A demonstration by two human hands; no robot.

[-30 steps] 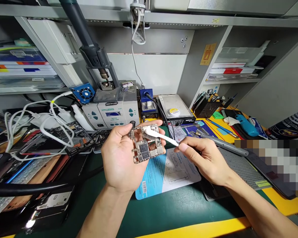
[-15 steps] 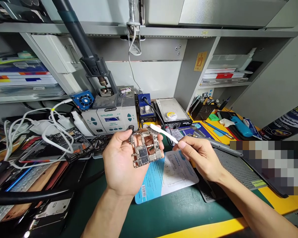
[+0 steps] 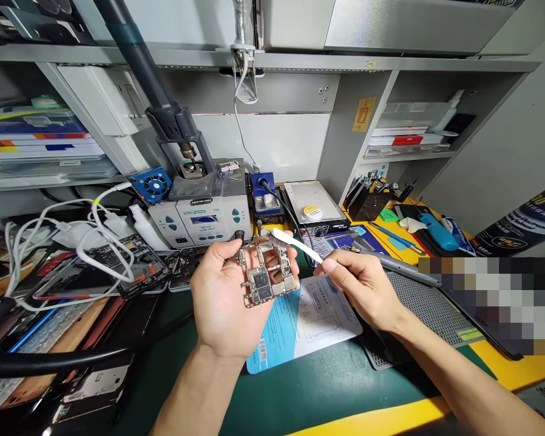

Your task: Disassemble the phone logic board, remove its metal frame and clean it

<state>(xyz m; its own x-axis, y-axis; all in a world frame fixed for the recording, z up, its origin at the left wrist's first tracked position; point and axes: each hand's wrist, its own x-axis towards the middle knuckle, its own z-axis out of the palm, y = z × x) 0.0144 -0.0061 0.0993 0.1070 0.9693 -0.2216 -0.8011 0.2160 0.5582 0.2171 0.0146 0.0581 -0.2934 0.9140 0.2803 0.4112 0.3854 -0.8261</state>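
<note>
Palm up, my left hand [image 3: 222, 297] holds a small phone circuit board [image 3: 262, 286] with cut-out openings, its thumb at the upper left edge and fingers beneath. Between the thumb and fingers of my right hand [image 3: 363, 284] is the handle of a white toothbrush [image 3: 300, 245]. The brush head lies at the board's upper edge, dark bristles facing down and appearing to touch it. Below the hands, a blue and white printed sheet [image 3: 318, 315] rests on the green mat [image 3: 309, 387].
A hot-air rework station [image 3: 204, 221] stands behind, with a blue soldering stand [image 3: 267, 197] beside it. White cables [image 3: 113, 236] tangle over loose boards at left. A grey perforated pad [image 3: 427, 303] lies under the right forearm. A mesh tool holder [image 3: 367, 203] sits at back right.
The brush head has shifted slightly left along the board's upper edge, the right hand moving with it. Both hands keep their holds.
</note>
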